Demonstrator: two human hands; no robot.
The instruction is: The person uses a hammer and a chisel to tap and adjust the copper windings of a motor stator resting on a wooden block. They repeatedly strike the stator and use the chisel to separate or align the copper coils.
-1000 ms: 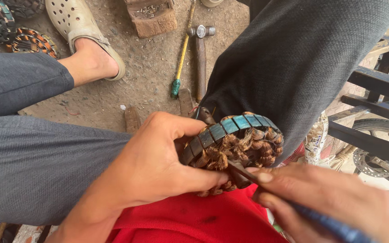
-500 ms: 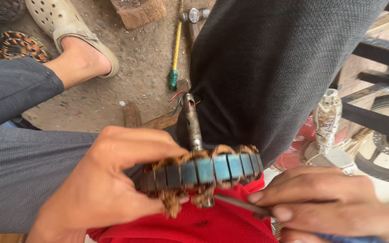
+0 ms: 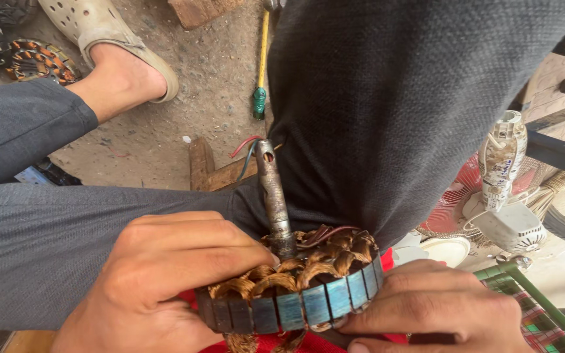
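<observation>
A round motor stator point(image 3: 299, 297) with copper windings and a blue-grey laminated rim rests on red cloth point(image 3: 335, 343) in my lap. A rusty metal shaft point(image 3: 271, 196) sticks up from its middle, with thin coloured wires at its top. My left hand point(image 3: 158, 281) grips the stator's left side, fingers laid across the windings. My right hand point(image 3: 436, 307) presses against the right rim with a dark thin tool under its fingers, mostly hidden. Both legs are in grey trousers.
A sandalled foot point(image 3: 109, 49) rests on the dirt floor at top left, beside another wound stator point(image 3: 37, 60). A yellow-handled screwdriver point(image 3: 261, 72) lies on the ground. A wooden block point(image 3: 210, 171) is under my knee. A small fan point(image 3: 498, 196) and metal frame stand at the right.
The stator has been turned so its shaft points up and its rim faces me. My left hand shifted around its side; my right hand stays at the right rim.
</observation>
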